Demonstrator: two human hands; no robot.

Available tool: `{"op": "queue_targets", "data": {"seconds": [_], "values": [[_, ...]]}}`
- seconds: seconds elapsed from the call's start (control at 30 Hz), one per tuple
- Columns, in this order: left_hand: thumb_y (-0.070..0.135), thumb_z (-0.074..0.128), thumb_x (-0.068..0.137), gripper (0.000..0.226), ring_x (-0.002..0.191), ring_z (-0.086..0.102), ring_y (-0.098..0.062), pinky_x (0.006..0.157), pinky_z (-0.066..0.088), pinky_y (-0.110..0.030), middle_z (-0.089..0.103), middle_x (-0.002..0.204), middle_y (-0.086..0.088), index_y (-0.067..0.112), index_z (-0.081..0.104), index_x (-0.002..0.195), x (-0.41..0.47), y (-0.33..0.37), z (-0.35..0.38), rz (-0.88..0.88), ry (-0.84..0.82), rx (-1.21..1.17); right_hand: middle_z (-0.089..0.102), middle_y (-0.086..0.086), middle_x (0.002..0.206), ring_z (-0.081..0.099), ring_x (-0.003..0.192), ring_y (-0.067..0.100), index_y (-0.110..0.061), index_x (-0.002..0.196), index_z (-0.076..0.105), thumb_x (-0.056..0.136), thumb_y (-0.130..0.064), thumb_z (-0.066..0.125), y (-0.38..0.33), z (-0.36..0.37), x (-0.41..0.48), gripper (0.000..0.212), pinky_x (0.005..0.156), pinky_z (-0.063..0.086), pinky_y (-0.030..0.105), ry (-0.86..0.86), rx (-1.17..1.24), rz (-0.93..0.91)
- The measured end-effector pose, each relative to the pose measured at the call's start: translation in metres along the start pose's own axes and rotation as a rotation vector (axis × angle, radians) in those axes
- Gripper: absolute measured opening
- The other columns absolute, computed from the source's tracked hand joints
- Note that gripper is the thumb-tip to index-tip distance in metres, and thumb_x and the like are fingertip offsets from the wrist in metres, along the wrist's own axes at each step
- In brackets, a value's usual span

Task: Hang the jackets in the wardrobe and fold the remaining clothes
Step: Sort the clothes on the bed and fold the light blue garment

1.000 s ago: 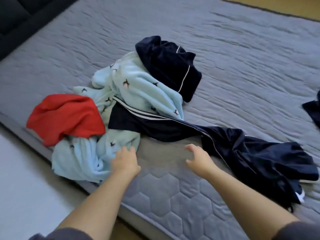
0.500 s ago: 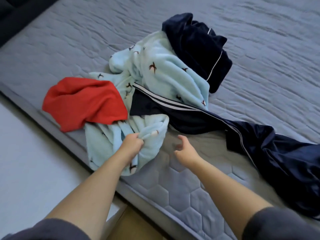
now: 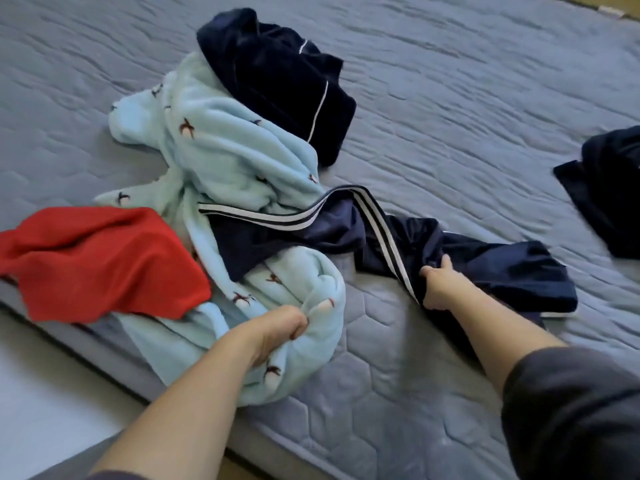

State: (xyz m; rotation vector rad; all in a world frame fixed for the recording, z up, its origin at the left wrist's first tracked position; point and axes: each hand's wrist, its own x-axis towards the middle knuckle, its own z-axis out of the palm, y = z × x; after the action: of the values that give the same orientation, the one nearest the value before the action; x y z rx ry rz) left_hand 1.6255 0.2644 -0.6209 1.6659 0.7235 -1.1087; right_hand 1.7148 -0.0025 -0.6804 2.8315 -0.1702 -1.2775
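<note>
Head camera, looking down at a grey quilted bed (image 3: 467, 98) with a heap of clothes near its front edge.

The left hand (image 3: 277, 329) is at the front of the heap. Its fingers are curled tight round a bunched fold of a light blue fleece (image 3: 225, 161) printed with small dark bird shapes. The fleece sprawls from the middle of the heap down to the edge of the bed.

The right hand (image 3: 438, 285) is to the right, well apart from the left. Its fingers are closed on a navy striped garment (image 3: 491, 268), gripping it just beside the white stripes. This garment runs from under the fleece out to the right across the bed.

A red garment (image 3: 100, 258) lies crumpled on the left, partly over the fleece. A dark velvet garment (image 3: 277, 81) with thin white piping sits at the back of the heap, touching the fleece. Another dark garment (image 3: 609, 192) lies alone at the right edge.

Both forearms are bare; a dark sleeve (image 3: 571, 410) shows at the lower right. Pale floor (image 3: 34, 393) shows at the lower left.
</note>
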Motion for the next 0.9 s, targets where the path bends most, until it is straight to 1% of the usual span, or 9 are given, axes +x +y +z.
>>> {"op": "queue_targets", "data": {"seconds": [0.07, 0.13, 0.37, 0.5, 0.6, 0.67, 0.73, 0.8, 0.9], "values": [[0.010, 0.039, 0.040, 0.019, 0.050, 0.045, -0.020, 0.047, 0.032, -0.018, 0.047, 0.055, -0.005, 0.011, 0.056, 0.049, 0.009, 0.002, 0.030, -0.016, 0.012, 0.018, 0.036, 0.022, 0.140, 0.047, 0.122, 0.040, -0.006, 0.132, 0.036, 0.088, -0.010, 0.047, 0.037, 0.026, 0.001, 0.045, 0.100, 0.043, 0.045, 0.032, 0.073, 0.024], [0.010, 0.042, 0.046, 0.024, 0.054, 0.048, -0.022, 0.050, 0.035, -0.020, 0.050, 0.055, -0.005, 0.012, 0.059, 0.062, 0.012, 0.003, 0.062, -0.025, 0.005, 0.034, 0.046, 0.025, 0.131, 0.049, 0.118, 0.041, 0.001, 0.126, 0.034, 0.091, -0.010, 0.050, 0.071, 0.038, -0.004, 0.040, 0.095, 0.043, 0.043, 0.121, 0.203, 0.108], [0.011, 0.045, 0.055, 0.011, 0.035, 0.046, -0.018, 0.043, 0.034, -0.014, 0.045, 0.041, 0.000, 0.013, 0.049, 0.065, -0.010, 0.069, 0.206, 0.034, -0.238, 0.094, 0.044, 0.032, 0.134, 0.045, 0.123, 0.044, 0.004, 0.143, 0.017, 0.092, -0.005, 0.050, 0.236, -0.037, -0.023, 0.062, 0.095, 0.041, 0.046, 0.434, 0.349, 0.380], [0.012, 0.047, 0.050, 0.020, 0.057, 0.049, -0.020, 0.048, 0.037, -0.019, 0.049, 0.061, -0.002, 0.016, 0.053, 0.069, -0.020, 0.111, 0.279, 0.189, -0.323, 0.064, 0.044, 0.033, 0.131, 0.048, 0.116, 0.044, -0.009, 0.148, 0.013, 0.090, -0.008, 0.052, 0.300, -0.044, -0.051, 0.070, 0.083, 0.041, 0.042, 0.352, 0.367, 0.382], [0.020, 0.052, 0.079, 0.002, 0.067, 0.046, -0.013, 0.057, 0.036, -0.028, 0.049, 0.075, 0.004, 0.022, 0.052, 0.081, -0.011, 0.112, 0.296, 0.334, -0.191, 0.237, 0.020, 0.028, 0.149, 0.041, 0.126, 0.044, -0.015, 0.148, 0.017, 0.090, -0.016, 0.052, 0.293, -0.013, -0.072, 0.068, 0.095, 0.039, 0.041, 0.213, 0.402, 0.259], [0.028, 0.051, 0.086, 0.025, 0.090, 0.057, -0.018, 0.081, 0.046, -0.033, 0.058, 0.097, 0.002, 0.024, 0.055, 0.110, -0.001, 0.098, 0.280, 0.338, -0.024, 0.388, -0.003, 0.021, 0.157, 0.034, 0.133, 0.043, -0.020, 0.150, 0.012, 0.093, -0.024, 0.047, 0.267, 0.010, -0.082, 0.068, 0.104, 0.036, 0.042, 0.141, 0.454, 0.210], [0.031, 0.054, 0.083, 0.035, 0.107, 0.056, -0.024, 0.092, 0.045, -0.038, 0.059, 0.114, 0.000, 0.025, 0.053, 0.117, 0.004, 0.078, 0.248, 0.353, 0.221, 0.703, -0.012, 0.015, 0.158, 0.030, 0.136, 0.040, -0.025, 0.151, 0.007, 0.093, -0.032, 0.044, 0.233, 0.033, -0.088, 0.070, 0.106, 0.035, 0.045, 0.097, 0.540, 0.129], [0.038, 0.059, 0.078, 0.049, 0.120, 0.045, -0.024, 0.093, 0.043, -0.042, 0.047, 0.129, -0.001, 0.027, 0.045, 0.124, 0.007, 0.054, 0.211, 0.306, 0.362, 1.071, -0.013, 0.010, 0.159, 0.026, 0.139, 0.037, -0.030, 0.150, 0.007, 0.090, -0.034, 0.045, 0.196, 0.051, -0.092, 0.071, 0.106, 0.035, 0.045, 0.113, 0.613, 0.000], [0.039, 0.066, 0.079, 0.081, 0.138, 0.019, -0.027, 0.095, 0.038, -0.054, 0.016, 0.149, -0.005, 0.036, 0.018, 0.144, 0.009, 0.019, 0.174, 0.200, 0.341, 1.425, -0.015, 0.005, 0.159, 0.028, 0.138, 0.033, -0.041, 0.148, 0.002, 0.083, -0.044, 0.053, 0.144, 0.070, -0.095, 0.082, 0.103, 0.038, 0.044, 0.114, 0.618, -0.194]]}}
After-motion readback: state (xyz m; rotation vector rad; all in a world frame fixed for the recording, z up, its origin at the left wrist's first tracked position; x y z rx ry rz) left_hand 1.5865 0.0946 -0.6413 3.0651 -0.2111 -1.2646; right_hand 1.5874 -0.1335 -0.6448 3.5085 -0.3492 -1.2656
